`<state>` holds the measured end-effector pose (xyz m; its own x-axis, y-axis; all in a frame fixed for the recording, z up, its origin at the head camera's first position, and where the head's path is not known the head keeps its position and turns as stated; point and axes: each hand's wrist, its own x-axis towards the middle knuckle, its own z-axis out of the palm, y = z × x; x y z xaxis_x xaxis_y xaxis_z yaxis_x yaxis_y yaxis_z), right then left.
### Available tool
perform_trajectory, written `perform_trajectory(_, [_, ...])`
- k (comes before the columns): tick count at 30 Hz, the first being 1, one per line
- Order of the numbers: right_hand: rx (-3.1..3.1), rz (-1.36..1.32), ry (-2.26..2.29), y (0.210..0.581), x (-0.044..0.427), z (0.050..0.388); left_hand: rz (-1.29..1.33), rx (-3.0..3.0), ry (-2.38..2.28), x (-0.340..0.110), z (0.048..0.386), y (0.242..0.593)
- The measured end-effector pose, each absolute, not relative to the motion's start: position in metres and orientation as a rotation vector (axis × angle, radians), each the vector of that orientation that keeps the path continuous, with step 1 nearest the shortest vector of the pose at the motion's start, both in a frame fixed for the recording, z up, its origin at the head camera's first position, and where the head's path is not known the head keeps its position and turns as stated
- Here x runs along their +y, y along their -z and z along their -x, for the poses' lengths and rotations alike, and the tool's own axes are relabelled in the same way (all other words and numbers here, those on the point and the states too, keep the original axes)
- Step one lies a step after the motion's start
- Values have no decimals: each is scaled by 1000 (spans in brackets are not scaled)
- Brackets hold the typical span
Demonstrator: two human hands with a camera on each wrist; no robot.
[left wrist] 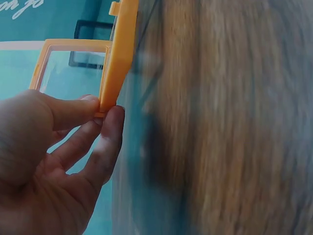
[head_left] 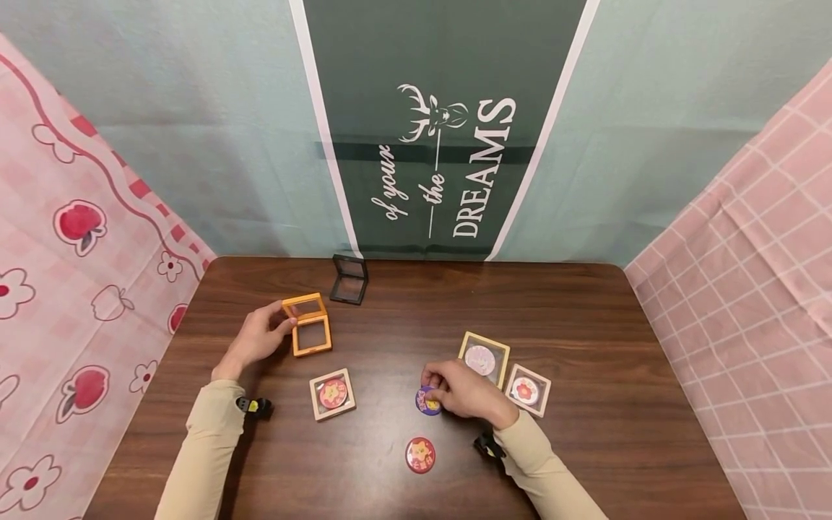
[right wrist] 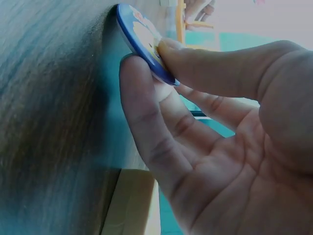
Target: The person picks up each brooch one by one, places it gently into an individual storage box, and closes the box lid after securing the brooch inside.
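Observation:
My left hand (head_left: 260, 334) pinches an orange display frame (head_left: 312, 351) at its left side, near the hinge. The frame is unfolded, with clear panes in both halves. In the left wrist view the thumb and fingertips meet on the orange frame's corner (left wrist: 120, 58). Over the middle of the table my right hand (head_left: 464, 390) pinches a round purple-blue badge (head_left: 425, 406) by its edge. In the right wrist view this badge (right wrist: 133, 30) is tilted between thumb and fingers, its printed face partly under the thumb. A red round badge (head_left: 420, 456) lies nearer me on the table.
An unfolded black frame (head_left: 349, 287) stands at the back left. A pale frame (head_left: 313, 397) holding a red badge lies front left. Beside my right hand are a yellow frame (head_left: 505, 351) and a pale pink frame (head_left: 544, 397), each with a badge inside.

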<state>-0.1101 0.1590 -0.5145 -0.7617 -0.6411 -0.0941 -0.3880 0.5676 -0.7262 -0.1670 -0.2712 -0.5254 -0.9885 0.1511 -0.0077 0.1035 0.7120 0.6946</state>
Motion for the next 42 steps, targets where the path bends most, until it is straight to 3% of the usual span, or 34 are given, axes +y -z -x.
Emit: perform_trajectory(42, [2249, 542, 1320, 508, 130, 124, -306, 2697, -1276, -207, 152, 529])
